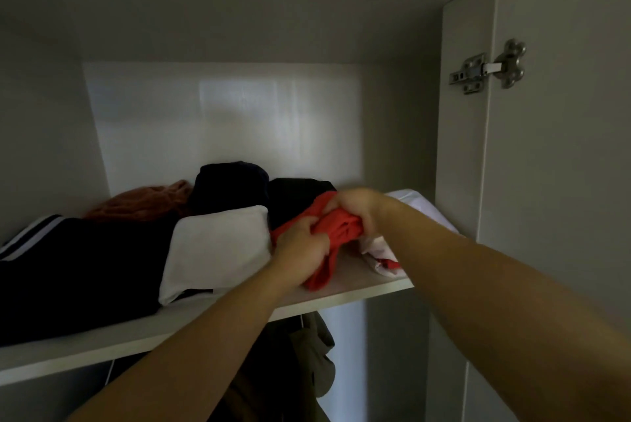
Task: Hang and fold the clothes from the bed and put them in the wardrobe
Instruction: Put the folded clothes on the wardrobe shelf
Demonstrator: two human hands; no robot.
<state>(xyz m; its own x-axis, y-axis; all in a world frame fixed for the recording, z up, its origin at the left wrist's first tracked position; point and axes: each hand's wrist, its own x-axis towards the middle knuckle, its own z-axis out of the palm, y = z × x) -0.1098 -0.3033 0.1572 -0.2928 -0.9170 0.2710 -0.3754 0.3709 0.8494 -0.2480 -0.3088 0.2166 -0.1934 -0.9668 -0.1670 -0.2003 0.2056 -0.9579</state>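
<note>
Head view, looking into the wardrobe [222, 121], upper compartment. Light is dim.

- Red garment [343, 230]: bunched up, on the shelf [358, 281], R of centre and near the front edge. One end trails down toward the shelf lip.
- L hand [300, 244]: fingers curled, clamped on the L side of the red garment. Forearm comes up from bottom centre.
- R hand [358, 210]: fingers curled over the top R of the same garment, gripping it. Both hands close together w/ the red cloth btwn them.
- White folded piece [218, 247]: just L of the red garment, touching the L hand's side.
- Dark garment w/ white stripes [78, 271]: far L, front of shelf, partly under the white piece.
- Rust-orange bundle [140, 203]: back L, behind the dark garment.
- Black roll [232, 186]: back centre. Second black piece [297, 196] is beside it, right behind the red garment.
- White-and-red cloth [379, 258]: under the R forearm, at the shelf front, mostly hidden. Can't tell what it is.
- Pale item [409, 203]: back R corner, partly hidden by the R arm.
- Below the shelf: dark and olive hanging clothes [307, 353], detail too dark to read.
- Door [563, 148] stands open at R, w/ a metal hinge [488, 68] on the side panel.
</note>
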